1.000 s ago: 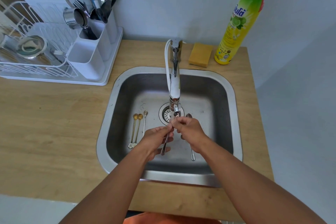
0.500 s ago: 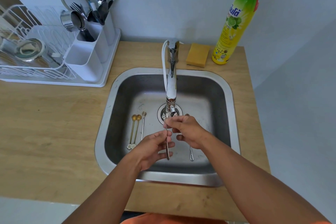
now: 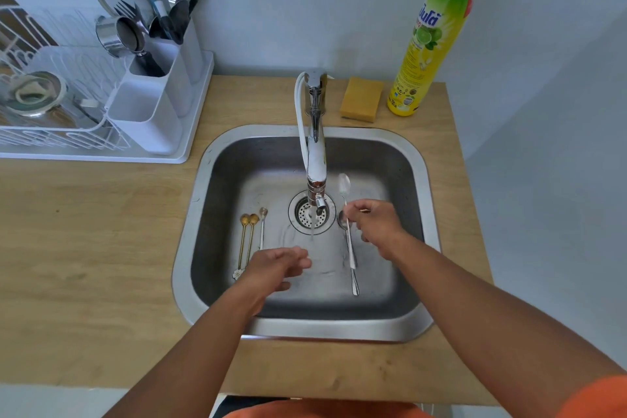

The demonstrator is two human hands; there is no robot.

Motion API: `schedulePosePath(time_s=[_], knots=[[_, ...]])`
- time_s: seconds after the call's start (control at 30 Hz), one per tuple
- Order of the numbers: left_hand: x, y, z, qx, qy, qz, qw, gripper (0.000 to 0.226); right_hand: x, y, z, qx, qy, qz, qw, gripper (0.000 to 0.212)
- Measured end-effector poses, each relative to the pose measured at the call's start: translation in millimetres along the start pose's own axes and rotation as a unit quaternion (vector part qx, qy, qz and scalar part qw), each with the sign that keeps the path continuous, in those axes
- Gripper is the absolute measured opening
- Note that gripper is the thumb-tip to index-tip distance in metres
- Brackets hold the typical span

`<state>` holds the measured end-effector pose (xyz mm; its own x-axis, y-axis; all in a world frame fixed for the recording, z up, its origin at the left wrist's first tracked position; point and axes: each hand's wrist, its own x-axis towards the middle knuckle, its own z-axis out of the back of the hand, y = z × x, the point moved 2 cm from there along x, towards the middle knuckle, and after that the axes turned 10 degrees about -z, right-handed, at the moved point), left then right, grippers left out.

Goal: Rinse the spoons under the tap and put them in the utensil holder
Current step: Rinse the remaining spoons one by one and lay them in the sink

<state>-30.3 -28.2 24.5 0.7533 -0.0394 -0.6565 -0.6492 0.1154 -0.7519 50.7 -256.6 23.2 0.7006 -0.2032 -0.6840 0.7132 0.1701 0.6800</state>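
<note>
My right hand (image 3: 375, 224) holds a steel spoon (image 3: 344, 185) by its handle, bowl pointing up, just right of the tap (image 3: 315, 159). A thin stream of water runs from the spout onto the drain (image 3: 310, 214). My left hand (image 3: 276, 265) hovers open and empty over the sink floor, left of the stream. Another steel spoon (image 3: 351, 258) lies on the sink floor under my right hand. Two gold spoons (image 3: 246, 237) and a slim silver one (image 3: 262, 227) lie side by side at the sink's left. The white utensil holder (image 3: 152, 102) stands at the back left, with cutlery in its rear compartments.
The steel sink (image 3: 210, 200) is set into a wooden counter (image 3: 84, 231). A white dish rack (image 3: 51, 119) with a bowl adjoins the holder. A yellow sponge (image 3: 361, 103) and a tall yellow-green detergent bottle (image 3: 431, 41) stand behind the sink at the right.
Both hands held one spoon under the tap. Now my left hand has let go and dropped left, while my right hand has carried the spoon to the right of the stream, bowl up.
</note>
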Motion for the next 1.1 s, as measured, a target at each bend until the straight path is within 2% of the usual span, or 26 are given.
schedulePosePath(time_s=[0.07,0.13,0.3,0.43,0.6,0.9,1.1], knots=[[9.3,3.2,15.8,0.025,-0.085,-0.006,0.996,0.016,4.9,-10.9,4.8,-0.072,-0.049,0.005,0.996,0.020],[18.6,5.2,29.8,0.055,-0.142,-0.016,0.988,0.011,10.7,-23.8,6.4,-0.135,-0.090,-0.009,0.987,0.016],[36.3,7.0,51.7,0.159,-0.208,-0.042,0.964,0.018,18.0,-41.8,1.9,-0.227,-0.150,-0.048,0.961,0.015],[45.0,5.6,55.6,0.244,-0.205,-0.048,0.947,0.011,20.5,-49.4,-6.5,-0.239,-0.160,-0.070,0.955,0.015],[53.3,6.9,52.7,0.343,-0.193,-0.033,0.919,0.017,23.3,-57.3,-9.8,-0.267,-0.169,-0.060,0.947,0.012],[54.4,10.0,46.6,0.401,-0.216,-0.006,0.890,0.015,20.7,-66.9,-10.6,-0.314,-0.152,-0.038,0.936,0.008],[55.8,12.3,38.0,0.461,-0.199,0.009,0.865,0.025,14.3,-69.1,-10.5,-0.303,-0.141,-0.044,0.942,0.008]])
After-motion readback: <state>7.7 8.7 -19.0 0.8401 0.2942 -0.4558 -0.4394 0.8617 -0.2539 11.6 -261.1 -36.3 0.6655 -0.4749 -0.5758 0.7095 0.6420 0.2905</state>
